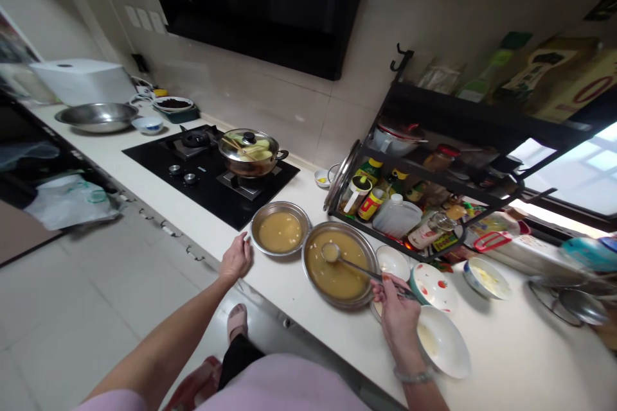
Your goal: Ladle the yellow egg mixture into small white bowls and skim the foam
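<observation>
My right hand [396,308] grips the handle of a metal ladle [354,264] whose scoop rests in the yellowish soup of a large steel bowl [359,249]. My left hand [236,258] lies on the counter edge, fingers curled loosely, just left of a smaller steel bowl [281,231] of the same soup. A white bowl [443,341] sits by my right wrist, and a fruit-patterned bowl [434,287] and another white bowl [393,262] stand right of the large bowl.
A lidded pot [249,153] stands on the black gas hob [212,173]. A black rack of bottles and jars [424,199] fills the counter behind the bowls. Further left are a wide steel basin [96,117] and a white appliance [80,80].
</observation>
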The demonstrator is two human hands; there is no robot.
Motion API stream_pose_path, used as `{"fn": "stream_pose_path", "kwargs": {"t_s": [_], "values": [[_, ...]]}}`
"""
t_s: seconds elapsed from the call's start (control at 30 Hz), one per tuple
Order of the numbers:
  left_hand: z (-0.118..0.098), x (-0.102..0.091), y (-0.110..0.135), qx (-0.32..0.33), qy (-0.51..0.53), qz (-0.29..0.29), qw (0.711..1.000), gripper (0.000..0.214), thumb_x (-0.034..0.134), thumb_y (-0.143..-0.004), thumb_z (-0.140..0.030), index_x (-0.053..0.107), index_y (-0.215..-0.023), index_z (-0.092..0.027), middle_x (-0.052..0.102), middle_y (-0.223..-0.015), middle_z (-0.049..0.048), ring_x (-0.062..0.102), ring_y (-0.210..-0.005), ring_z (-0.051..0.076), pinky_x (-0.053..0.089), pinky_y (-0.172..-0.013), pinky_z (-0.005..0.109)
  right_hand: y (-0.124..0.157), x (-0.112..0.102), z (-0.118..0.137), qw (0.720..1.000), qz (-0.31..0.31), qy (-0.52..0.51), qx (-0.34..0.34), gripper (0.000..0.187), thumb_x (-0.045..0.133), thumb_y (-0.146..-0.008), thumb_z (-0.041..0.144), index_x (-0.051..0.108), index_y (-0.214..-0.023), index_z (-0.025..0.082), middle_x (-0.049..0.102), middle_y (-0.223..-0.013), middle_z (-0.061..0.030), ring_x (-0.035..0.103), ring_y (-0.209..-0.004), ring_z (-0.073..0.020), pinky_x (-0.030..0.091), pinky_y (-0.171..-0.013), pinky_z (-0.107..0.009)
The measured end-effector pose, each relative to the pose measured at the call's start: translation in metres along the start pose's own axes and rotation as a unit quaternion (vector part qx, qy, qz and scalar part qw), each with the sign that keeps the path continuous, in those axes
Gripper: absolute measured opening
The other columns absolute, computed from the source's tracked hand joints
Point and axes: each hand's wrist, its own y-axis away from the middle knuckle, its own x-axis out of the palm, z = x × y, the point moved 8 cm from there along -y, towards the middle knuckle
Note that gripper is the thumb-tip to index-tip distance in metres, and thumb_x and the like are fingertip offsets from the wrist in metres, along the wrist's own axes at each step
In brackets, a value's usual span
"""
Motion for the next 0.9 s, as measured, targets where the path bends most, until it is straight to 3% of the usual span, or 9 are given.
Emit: {"fn": "stream_pose_path", "kwargs": {"t_s": [0.3,0.6,0.77,0.9], "values": [[0.0,0.001,0.0,0.001,0.014,-0.004,1.0,0.042,0.034,-0.094,-0.028,0.048,-0.132,-0.016,0.061,-0.126,0.0133,0.064,-0.102,0.024,0.049,-0.091,0.039,0.0,0.029,0.019,0.998,0.028,0.044,-0.039,0.034,0.073,-0.071,0.045,0.063,-0.089,0.018,0.068,-0.06,-0.0046,0.061,-0.048,-0.0188,0.044,-0.041,-0.028],[0.002,0.002,0.001,0.002,0.018,-0.007,1.0,0.041,0.033,-0.095,-0.029,0.049,-0.131,-0.017,0.059,-0.129,0.0128,0.065,-0.103,0.023,0.051,-0.09,0.037,0.011,0.103,0.022,0.986,0.128,0.041,-0.096,0.031,0.067,-0.079,0.043,0.061,-0.092,0.016,0.064,-0.058,0.0004,0.062,-0.05,-0.0154,0.052,-0.052,-0.028],[0.001,0.001,0.001,0.003,0.022,-0.002,1.0,0.041,0.033,-0.095,-0.029,0.048,-0.131,-0.016,0.059,-0.129,0.0131,0.065,-0.103,0.024,0.05,-0.091,0.038,0.032,0.136,0.02,0.951,0.225,0.103,-0.183,0.026,0.058,-0.087,0.04,0.066,-0.096,0.017,0.068,-0.073,-0.0044,0.062,-0.055,-0.0144,0.055,-0.054,-0.029],[0.002,0.0,0.001,-0.002,0.024,-0.003,1.0,0.041,0.035,-0.094,-0.029,0.049,-0.131,-0.017,0.06,-0.127,0.0127,0.065,-0.103,0.024,0.05,-0.091,0.039,0.042,0.128,0.029,0.913,0.271,0.146,-0.267,0.02,0.055,-0.09,0.032,0.069,-0.099,0.02,0.068,-0.085,-0.0059,0.062,-0.06,-0.0135,0.055,-0.058,-0.029]]}}
